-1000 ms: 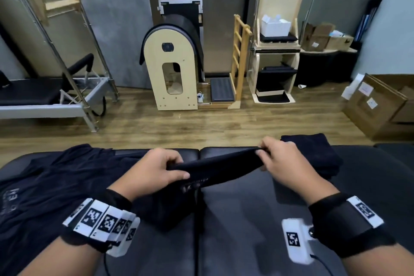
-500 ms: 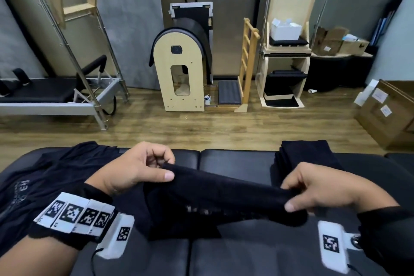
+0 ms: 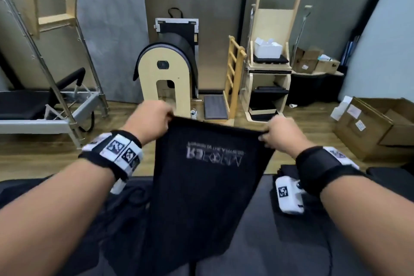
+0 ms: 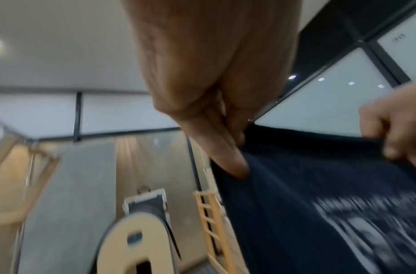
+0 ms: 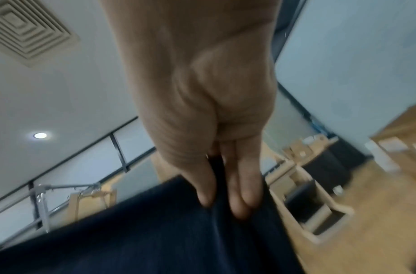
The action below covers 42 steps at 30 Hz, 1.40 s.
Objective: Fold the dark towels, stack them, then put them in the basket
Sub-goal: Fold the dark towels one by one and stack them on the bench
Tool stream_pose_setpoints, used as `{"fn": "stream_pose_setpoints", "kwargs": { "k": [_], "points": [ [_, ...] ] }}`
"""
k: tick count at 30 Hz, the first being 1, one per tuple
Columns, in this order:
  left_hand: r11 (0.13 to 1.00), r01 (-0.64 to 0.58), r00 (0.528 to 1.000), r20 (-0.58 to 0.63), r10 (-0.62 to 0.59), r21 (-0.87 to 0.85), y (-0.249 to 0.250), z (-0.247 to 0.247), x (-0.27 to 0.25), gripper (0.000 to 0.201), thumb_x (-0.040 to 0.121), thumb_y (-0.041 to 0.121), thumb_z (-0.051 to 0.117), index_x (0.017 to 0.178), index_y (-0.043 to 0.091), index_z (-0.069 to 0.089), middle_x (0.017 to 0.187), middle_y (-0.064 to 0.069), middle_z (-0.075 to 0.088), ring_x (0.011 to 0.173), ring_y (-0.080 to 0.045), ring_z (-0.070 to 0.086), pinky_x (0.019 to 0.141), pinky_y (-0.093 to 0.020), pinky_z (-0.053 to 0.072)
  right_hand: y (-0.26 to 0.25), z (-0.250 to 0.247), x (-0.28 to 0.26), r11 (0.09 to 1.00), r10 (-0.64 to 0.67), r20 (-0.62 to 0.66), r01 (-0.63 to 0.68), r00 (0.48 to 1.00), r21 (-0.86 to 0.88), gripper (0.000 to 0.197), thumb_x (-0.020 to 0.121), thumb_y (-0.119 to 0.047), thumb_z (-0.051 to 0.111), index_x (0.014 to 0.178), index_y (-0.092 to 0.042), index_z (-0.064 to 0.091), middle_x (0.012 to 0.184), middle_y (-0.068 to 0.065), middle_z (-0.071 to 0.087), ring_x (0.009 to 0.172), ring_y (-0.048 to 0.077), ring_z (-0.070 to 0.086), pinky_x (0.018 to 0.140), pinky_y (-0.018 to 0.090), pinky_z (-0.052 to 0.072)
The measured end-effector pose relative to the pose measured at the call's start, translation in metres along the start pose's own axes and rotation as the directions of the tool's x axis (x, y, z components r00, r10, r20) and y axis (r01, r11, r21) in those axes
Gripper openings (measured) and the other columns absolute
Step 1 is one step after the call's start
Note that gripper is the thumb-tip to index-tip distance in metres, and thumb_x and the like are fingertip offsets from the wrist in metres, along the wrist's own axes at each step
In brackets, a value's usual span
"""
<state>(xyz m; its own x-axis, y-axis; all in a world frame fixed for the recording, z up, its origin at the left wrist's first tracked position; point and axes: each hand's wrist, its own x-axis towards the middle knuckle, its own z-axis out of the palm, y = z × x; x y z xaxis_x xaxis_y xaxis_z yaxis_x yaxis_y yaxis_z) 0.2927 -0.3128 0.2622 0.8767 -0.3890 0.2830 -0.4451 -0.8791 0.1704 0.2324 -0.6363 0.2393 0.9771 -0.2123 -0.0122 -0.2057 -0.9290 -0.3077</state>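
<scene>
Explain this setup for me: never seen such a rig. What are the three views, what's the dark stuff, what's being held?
No robot here: a person works with bare hands, wearing one camera on the head and one on each wrist. The head view looks down past both forearms; the tagged bands are the wrist cameras' straps. The left hand and right hand each pinch a top corner of a dark towel with printed lettering, holding it up so it hangs open. The wrist views look along each hand at the fingers gripping the cloth. Below is a black padded table, with a folded dark towel at right and more dark cloth at left.
</scene>
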Motion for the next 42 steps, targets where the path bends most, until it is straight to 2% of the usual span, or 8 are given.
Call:
{"fn": "stream_pose_setpoints", "kwargs": {
  "k": [5,9,13,17,24,28,35,42],
  "points": [
    [0.975,-0.21,0.841,-0.496,0.218,0.073,-0.024,-0.109,0.068,0.021,0.082,0.016,0.055,0.088,0.009,0.074,0.089,-0.017,0.074,0.087,-0.039,0.069,0.076,-0.041,0.053,-0.052,-0.118,0.015,0.972,-0.181,-0.695,0.233,0.695,-0.02,0.033,0.083,-0.019,0.053,0.103,-0.011,0.079,0.1,0.018,0.076,0.1,0.039,0.066,0.092,0.039,0.051],
    [0.941,-0.293,0.702,-0.629,0.333,0.172,-0.03,-0.129,0.045,0.016,0.084,0.008,0.057,0.091,0.003,0.07,0.103,-0.015,0.073,0.094,-0.038,0.068,0.077,-0.042,0.052,-0.055,-0.139,-0.012,0.938,-0.248,-0.793,0.342,0.556,-0.054,0.032,0.085,-0.02,0.052,0.101,-0.013,0.078,0.096,0.01,0.078,0.094,0.03,0.069,0.09,0.036,0.05],
    [0.914,-0.353,0.695,-0.598,0.4,0.2,-0.024,-0.091,-0.013,0.014,0.085,-0.001,0.062,0.093,-0.003,0.073,0.115,-0.019,0.072,0.092,-0.037,0.072,0.08,-0.048,0.059,-0.029,-0.088,-0.055,0.923,-0.316,-0.758,0.371,0.57,-0.105,0.022,0.086,-0.012,0.058,0.095,-0.009,0.077,0.092,0.011,0.076,0.087,0.032,0.07,0.084,0.041,0.056],
    [0.933,-0.333,0.829,-0.428,0.36,0.14,-0.004,-0.035,-0.077,0.017,0.091,0.009,0.056,0.093,0.003,0.072,0.102,-0.016,0.075,0.08,-0.034,0.073,0.073,-0.048,0.06,0.017,-0.026,-0.115,0.909,-0.388,-0.722,0.365,0.572,-0.2,0.015,0.077,0.005,0.073,0.09,-0.003,0.076,0.087,0.015,0.075,0.075,0.033,0.072,0.075,0.043,0.061],
    [0.987,-0.109,0.992,0.079,0.101,0.115,0.041,0.103,-0.241,0.008,0.076,0.013,0.059,0.077,0.02,0.06,0.074,-0.004,0.068,0.068,-0.032,0.067,0.053,-0.04,0.053,0.132,0.121,-0.227,0.97,-0.24,-0.266,0.223,0.933,-0.096,0.018,0.081,-0.026,0.055,0.078,-0.017,0.07,0.079,0.002,0.072,0.072,0.032,0.07,0.061,0.041,0.057],
    [0.991,0.031,0.903,0.421,-0.085,0.134,0.079,0.149,-0.322,0.011,0.086,0.025,0.053,0.083,0.017,0.06,0.085,-0.005,0.069,0.083,-0.031,0.066,0.062,-0.037,0.046,0.168,0.18,-0.283,0.983,-0.08,0.072,0.09,0.994,-0.157,0.027,0.082,-0.028,0.044,0.088,-0.017,0.068,0.084,0.006,0.072,0.078,0.033,0.068,0.065,0.037,0.052],
    [0.985,0.172,0.784,0.609,-0.118,-0.03,0.11,0.164,-0.385,0.013,0.087,0.032,0.051,0.09,0.024,0.061,0.096,-0.003,0.069,0.091,-0.03,0.066,0.077,-0.036,0.054,0.177,0.181,-0.349,0.984,-0.03,0.394,0.097,0.919,-0.151,0.015,0.084,-0.019,0.052,0.084,-0.014,0.066,0.078,0.005,0.063,0.069,0.032,0.063,0.064,0.036,0.054],
    [0.966,0.223,0.649,0.759,-0.05,-0.127,0.122,0.142,-0.383,0.019,0.094,0.02,0.058,0.075,0.023,0.056,0.077,-0.002,0.069,0.06,-0.015,0.072,0.069,-0.034,0.059,0.179,0.152,-0.357,0.99,-0.036,0.509,0.099,0.86,-0.098,0.024,0.086,-0.023,0.068,0.067,-0.009,0.059,0.07,0.002,0.067,0.06,0.022,0.065,0.055,0.032,0.051]
  ]
}}
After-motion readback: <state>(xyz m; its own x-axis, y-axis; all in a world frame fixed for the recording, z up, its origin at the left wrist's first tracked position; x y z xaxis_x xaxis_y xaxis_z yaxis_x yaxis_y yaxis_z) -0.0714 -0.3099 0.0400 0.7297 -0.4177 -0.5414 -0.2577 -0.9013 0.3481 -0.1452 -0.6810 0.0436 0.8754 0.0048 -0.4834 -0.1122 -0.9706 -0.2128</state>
